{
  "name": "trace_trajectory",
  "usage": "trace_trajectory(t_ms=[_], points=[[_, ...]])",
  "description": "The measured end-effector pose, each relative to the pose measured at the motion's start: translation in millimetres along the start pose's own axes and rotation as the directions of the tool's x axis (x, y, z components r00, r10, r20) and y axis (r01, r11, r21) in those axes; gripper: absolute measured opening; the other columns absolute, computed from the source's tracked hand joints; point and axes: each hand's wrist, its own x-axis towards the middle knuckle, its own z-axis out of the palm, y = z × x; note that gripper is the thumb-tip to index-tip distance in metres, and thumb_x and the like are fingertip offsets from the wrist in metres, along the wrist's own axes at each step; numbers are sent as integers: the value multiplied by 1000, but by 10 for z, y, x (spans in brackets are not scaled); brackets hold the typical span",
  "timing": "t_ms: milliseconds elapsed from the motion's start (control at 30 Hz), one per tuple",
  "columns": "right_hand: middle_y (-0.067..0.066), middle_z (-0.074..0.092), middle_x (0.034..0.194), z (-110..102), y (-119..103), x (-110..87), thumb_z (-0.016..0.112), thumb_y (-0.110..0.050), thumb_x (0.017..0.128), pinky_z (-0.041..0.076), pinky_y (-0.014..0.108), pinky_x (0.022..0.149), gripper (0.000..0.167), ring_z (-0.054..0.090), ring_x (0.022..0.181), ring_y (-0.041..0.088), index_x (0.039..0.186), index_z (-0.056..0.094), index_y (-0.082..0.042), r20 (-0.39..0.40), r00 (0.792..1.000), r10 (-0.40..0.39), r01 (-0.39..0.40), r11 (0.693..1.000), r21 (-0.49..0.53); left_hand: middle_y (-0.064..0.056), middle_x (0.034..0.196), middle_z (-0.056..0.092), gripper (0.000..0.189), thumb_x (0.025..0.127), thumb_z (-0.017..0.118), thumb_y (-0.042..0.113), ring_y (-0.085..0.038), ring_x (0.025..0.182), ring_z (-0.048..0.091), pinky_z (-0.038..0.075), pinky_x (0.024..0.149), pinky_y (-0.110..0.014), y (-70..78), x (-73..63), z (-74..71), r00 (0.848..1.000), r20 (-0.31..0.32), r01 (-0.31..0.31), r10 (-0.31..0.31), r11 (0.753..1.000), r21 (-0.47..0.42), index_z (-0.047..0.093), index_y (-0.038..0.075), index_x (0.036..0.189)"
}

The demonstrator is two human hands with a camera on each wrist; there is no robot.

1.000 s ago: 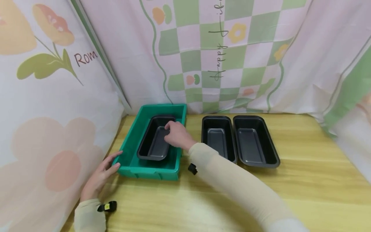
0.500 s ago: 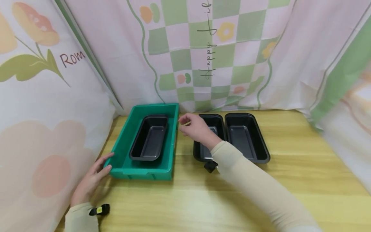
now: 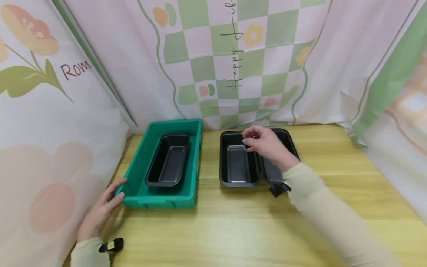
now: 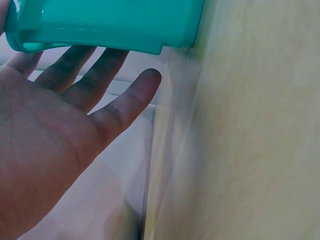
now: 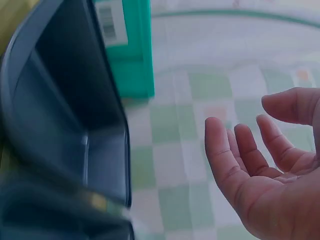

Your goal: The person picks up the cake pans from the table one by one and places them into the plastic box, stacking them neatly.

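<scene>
My left hand (image 3: 100, 213) rests at the near left corner of a green plastic tray (image 3: 158, 203), its fingers extended and touching the outer side; the left wrist view shows those fingers (image 4: 127, 107) at the tray's wall. Inside the tray lies a black loaf pan (image 3: 173, 163), with nothing in it. My right hand (image 3: 268, 144) hovers over two more black loaf pans, its fingers loosely bent and holding nothing. Of these, the left pan (image 3: 238, 163) shows mostly uncovered, while the right pan (image 3: 271, 171) is partly hidden by the hand and sleeve.
Everything stands on a light wooden table (image 3: 220, 230). A patterned cloth (image 3: 247, 66) hangs behind it and another (image 3: 50, 148) on the left side. In the right wrist view a white barcode label (image 5: 111, 22) shows on the tray's outer wall.
My right hand has left the pan in the tray and moved right, over the other two pans. The left hand stays at the tray corner. The head view has shifted slightly.
</scene>
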Motion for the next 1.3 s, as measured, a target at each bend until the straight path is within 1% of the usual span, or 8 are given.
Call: trace_trajectory(t_ms=[67,200,367,467,600,800,1033,1300], points=[[20,58,117,-148,93,-23,60,-9,96,57,37,76,26,61,97,23,118,57,5,-33,999,6,-5,1000,13,-21,161,10,53,105,47,15,-42,145,-2,5,107,-70,-1,-6,-2,1000,-2,-5,5,1000,-2,30,11,154],[17,58,113,-414,272,-91,58,-7,97,57,35,74,26,61,87,12,118,55,8,-93,996,7,-8,1000,-13,-20,161,11,53,105,48,15,-42,145,-2,5,107,-70,7,-12,1,1000,-5,-4,4,1000,-4,30,11,154],[17,57,113,-678,495,-185,56,-11,99,57,31,73,29,60,84,3,120,53,9,-120,992,44,-51,997,-51,-21,161,12,53,105,48,16,-43,145,-2,5,107,-70,9,-11,3,1000,-13,-6,6,1000,5,30,10,154],[18,55,113,-807,605,-242,54,-11,99,57,30,73,29,58,84,1,121,52,9,-131,988,76,-86,994,-69,-21,161,12,53,105,48,16,-44,145,-2,5,107,-71,12,-10,5,1000,-12,0,0,1000,6,30,11,154],[16,56,113,-943,724,-305,53,-11,100,57,30,73,30,58,84,0,121,50,10,-141,986,93,-106,991,-86,-21,161,12,53,105,48,16,-44,145,-2,5,106,-71,16,-10,8,1000,-12,5,-4,1000,10,30,11,154],[17,58,108,-1053,865,-373,50,-8,100,56,29,74,31,60,87,4,122,49,14,-140,985,103,-119,987,-111,-21,161,11,53,105,48,17,-45,144,-3,5,106,-72,24,-15,6,1000,-13,13,-13,1000,9,30,11,154],[27,55,118,-1095,992,-437,51,-8,99,54,23,75,36,59,87,1,127,47,15,-118,984,137,-153,978,-140,-21,161,9,53,105,47,16,-44,145,-4,5,107,-71,6,-11,3,1000,-9,6,-6,1000,-6,29,11,155],[28,54,119,-1118,1105,-497,57,-5,96,55,27,77,37,61,85,3,125,47,16,-91,982,168,-178,976,-125,-21,161,8,52,105,47,15,-44,145,-4,4,107,-70,5,-10,-3,1000,-8,-5,5,1000,-17,30,10,154]])
